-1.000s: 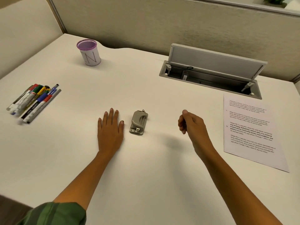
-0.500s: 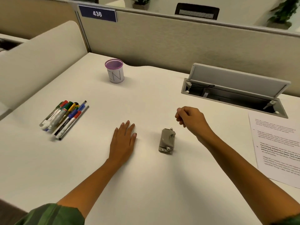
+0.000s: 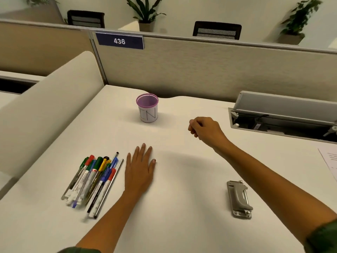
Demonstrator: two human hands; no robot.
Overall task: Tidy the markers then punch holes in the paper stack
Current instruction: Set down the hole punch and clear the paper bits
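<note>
A bundle of several coloured markers and pens [image 3: 94, 181] lies on the white desk at the left. My left hand [image 3: 140, 169] rests flat on the desk just right of them, fingers apart, holding nothing. A purple mesh pen cup [image 3: 147, 108] with a white label stands farther back. My right hand [image 3: 205, 129] hovers to the cup's right, fingers curled shut, nothing visible in it. A grey metal hole punch [image 3: 238, 199] sits near my right forearm. The corner of the printed paper stack [image 3: 330, 157] shows at the right edge.
An open cable tray [image 3: 284, 123] with a raised lid is sunk into the desk at the back right. Beige partition walls [image 3: 200, 70] close the desk at the back and left. A curved divider [image 3: 45, 110] rises along the left side.
My view has swung left and up, so the paper has slid nearly out of frame. My right hand has moved forward and left toward the cup. My left hand now lies closer to the markers.
</note>
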